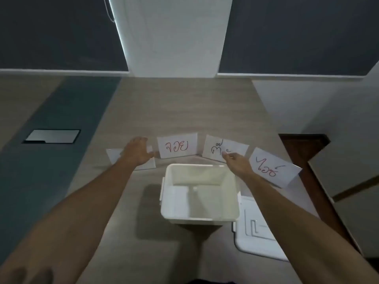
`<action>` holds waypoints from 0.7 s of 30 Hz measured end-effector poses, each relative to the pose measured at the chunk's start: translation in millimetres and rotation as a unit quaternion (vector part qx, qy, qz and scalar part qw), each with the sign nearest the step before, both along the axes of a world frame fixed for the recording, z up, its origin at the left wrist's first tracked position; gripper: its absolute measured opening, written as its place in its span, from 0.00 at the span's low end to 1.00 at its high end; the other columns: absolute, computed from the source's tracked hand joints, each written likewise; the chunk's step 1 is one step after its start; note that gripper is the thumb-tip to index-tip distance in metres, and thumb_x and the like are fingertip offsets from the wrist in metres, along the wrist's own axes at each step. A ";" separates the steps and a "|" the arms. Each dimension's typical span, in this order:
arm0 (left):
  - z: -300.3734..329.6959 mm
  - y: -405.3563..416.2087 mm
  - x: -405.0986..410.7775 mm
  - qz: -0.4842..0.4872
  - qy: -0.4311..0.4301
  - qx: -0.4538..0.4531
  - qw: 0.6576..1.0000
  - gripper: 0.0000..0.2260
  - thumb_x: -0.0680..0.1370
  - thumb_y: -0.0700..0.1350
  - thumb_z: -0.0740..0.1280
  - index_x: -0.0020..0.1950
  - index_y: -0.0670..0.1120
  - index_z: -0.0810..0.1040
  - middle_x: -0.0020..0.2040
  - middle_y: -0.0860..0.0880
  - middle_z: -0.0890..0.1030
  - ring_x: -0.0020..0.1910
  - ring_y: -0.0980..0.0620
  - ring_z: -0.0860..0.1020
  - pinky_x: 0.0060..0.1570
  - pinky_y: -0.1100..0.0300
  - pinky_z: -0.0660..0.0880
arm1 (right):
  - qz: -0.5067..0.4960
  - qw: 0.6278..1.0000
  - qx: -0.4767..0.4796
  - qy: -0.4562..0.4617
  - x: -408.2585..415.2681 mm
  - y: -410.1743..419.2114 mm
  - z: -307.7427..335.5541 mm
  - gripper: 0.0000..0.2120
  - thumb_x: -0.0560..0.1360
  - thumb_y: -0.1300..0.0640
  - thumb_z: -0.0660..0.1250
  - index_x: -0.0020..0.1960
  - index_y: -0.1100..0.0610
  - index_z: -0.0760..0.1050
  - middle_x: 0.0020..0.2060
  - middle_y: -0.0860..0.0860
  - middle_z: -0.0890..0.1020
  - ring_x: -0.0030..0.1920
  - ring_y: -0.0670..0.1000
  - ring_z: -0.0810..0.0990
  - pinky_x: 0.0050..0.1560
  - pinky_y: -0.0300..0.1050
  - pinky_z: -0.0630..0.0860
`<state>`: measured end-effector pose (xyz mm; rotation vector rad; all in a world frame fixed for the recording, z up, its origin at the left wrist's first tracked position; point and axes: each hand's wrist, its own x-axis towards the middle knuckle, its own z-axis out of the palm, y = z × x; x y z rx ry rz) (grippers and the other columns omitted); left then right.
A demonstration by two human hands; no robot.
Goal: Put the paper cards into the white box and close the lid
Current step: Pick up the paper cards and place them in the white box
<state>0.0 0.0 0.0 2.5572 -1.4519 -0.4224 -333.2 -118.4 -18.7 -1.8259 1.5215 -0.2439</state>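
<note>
Both hands reach for the first cards; the box stands empty.

The open white plastic box sits at the table's centre, nothing inside, its flat white lid lying at its 4 o'clock. Four white paper cards with red handwriting fan from 10 to 2 o'clock beyond it. The left hand lies spread over the leftmost card, not yet closed; the right hand pinches the third card's near edge. By my reckoning, next comes lifting each card and dropping it in the box.
</note>
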 end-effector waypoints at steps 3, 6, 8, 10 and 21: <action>-10.6 2.2 27.3 -0.014 -0.066 0.057 0.996 0.36 0.71 0.54 0.72 0.74 0.42 0.63 0.74 0.40 0.66 0.73 0.40 0.63 0.71 0.47 0.62 | -0.031 0.995 0.062 -0.076 -11.3 15.5 -21.4 0.29 0.80 0.38 0.56 0.68 0.58 0.75 0.67 0.57 0.77 0.67 0.58 0.73 0.65 0.50 0.67; -18.6 1.0 49.5 -0.023 -0.090 0.111 0.989 0.31 0.71 0.51 0.72 0.71 0.43 0.68 0.69 0.40 0.72 0.68 0.39 0.69 0.66 0.49 0.67 | -0.065 0.983 0.084 -0.152 -16.4 27.2 -39.6 0.24 0.80 0.41 0.60 0.65 0.57 0.77 0.63 0.54 0.79 0.64 0.53 0.75 0.60 0.45 0.68; -26.6 -3.3 58.0 -0.024 -0.066 0.120 0.990 0.23 0.74 0.47 0.69 0.68 0.43 0.71 0.64 0.39 0.77 0.62 0.39 0.75 0.61 0.49 0.73 | -0.091 0.976 0.092 -0.176 -12.1 27.8 -44.5 0.23 0.79 0.40 0.61 0.63 0.57 0.79 0.62 0.54 0.81 0.60 0.51 0.78 0.57 0.46 0.72; -33.9 -5.0 60.7 -0.029 -0.044 0.129 0.990 0.18 0.76 0.42 0.64 0.66 0.43 0.73 0.62 0.38 0.78 0.59 0.38 0.77 0.58 0.49 0.74 | -0.096 0.977 0.075 -0.177 -8.8 26.2 -50.4 0.24 0.79 0.41 0.61 0.58 0.60 0.81 0.59 0.57 0.81 0.61 0.51 0.77 0.57 0.41 0.73; 9.6 5.9 44.4 -0.008 -0.081 -0.087 0.993 0.11 0.73 0.34 0.61 0.54 0.40 0.72 0.49 0.33 0.79 0.47 0.33 0.78 0.43 0.45 0.73 | -0.069 0.986 0.035 -0.147 30.5 11.3 -54.6 0.26 0.79 0.38 0.58 0.66 0.55 0.77 0.62 0.52 0.80 0.64 0.51 0.75 0.57 0.41 0.66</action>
